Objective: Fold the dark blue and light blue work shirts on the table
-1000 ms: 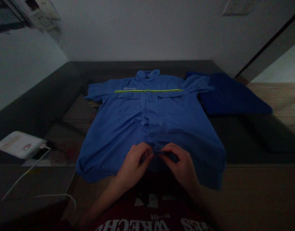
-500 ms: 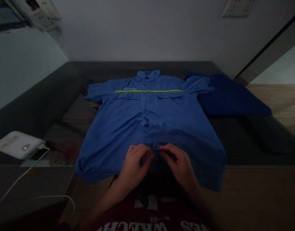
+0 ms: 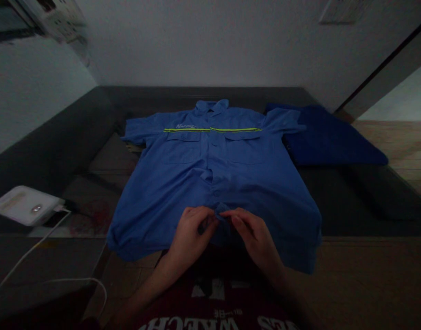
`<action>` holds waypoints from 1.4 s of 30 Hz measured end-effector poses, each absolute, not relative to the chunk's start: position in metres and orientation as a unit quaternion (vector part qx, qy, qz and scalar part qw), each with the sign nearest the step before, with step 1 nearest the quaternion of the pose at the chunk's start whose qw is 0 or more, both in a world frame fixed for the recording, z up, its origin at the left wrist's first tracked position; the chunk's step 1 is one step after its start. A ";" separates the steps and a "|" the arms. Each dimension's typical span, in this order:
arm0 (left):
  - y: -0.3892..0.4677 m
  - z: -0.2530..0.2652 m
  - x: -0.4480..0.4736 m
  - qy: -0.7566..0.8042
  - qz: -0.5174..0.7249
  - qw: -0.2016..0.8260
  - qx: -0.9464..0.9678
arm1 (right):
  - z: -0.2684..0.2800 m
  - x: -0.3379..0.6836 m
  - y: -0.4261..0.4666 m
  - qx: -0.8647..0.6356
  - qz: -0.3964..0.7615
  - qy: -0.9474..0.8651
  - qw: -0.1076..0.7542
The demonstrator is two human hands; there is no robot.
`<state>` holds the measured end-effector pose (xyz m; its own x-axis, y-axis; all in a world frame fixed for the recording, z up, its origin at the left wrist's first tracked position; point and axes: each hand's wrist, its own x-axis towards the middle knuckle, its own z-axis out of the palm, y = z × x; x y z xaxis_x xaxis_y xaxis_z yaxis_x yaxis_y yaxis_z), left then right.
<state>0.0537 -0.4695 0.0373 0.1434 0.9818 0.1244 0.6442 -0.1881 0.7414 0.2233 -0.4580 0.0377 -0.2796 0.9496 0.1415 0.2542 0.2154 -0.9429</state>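
A blue short-sleeved work shirt (image 3: 176, 192) lies front up on the dark table, its collar at the far side and its hem hanging toward me. Yellow-green piping crosses the chest above two flap pockets. At the lower front placket, my left hand (image 3: 195, 229) pinches the fabric between thumb and fingers. Close beside it, my right hand (image 3: 256, 233) is also closed on the placket, its index finger pointing to the raised bit of cloth. Whether a button sits between the fingertips is hidden. Higher up, the placket gapes slightly.
Folded dark blue cloth (image 3: 334, 137) lies at the right, partly under a sleeve. On the left, a white power bank (image 3: 26, 206) has a white cable (image 3: 35, 247) plugged in, trailing down toward me. A pale wall (image 3: 196, 46) stands behind the table (image 3: 368, 192).
The fingers of my right hand have shifted slightly left, and its index finger is straighter over the placket. My left hand stays pinched in nearly the same place. The shirt's body lies unchanged.
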 end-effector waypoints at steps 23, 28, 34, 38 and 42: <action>-0.472 0.043 0.048 0.572 0.359 0.395 0.623 | 0.040 0.210 -0.458 -0.451 0.414 -0.629 0.479; -0.474 0.045 0.044 0.564 0.330 0.396 0.645 | 0.037 0.210 -0.457 -0.449 0.396 -0.638 0.485; -0.475 0.048 0.044 0.574 0.305 0.337 0.682 | 0.027 0.206 -0.462 -0.439 0.322 -0.663 0.514; -0.472 0.049 0.046 0.579 0.284 0.320 0.694 | 0.025 0.204 -0.465 -0.437 0.288 -0.674 0.521; -0.471 0.050 0.047 0.576 0.295 0.332 0.687 | 0.027 0.204 -0.467 -0.433 0.272 -0.677 0.529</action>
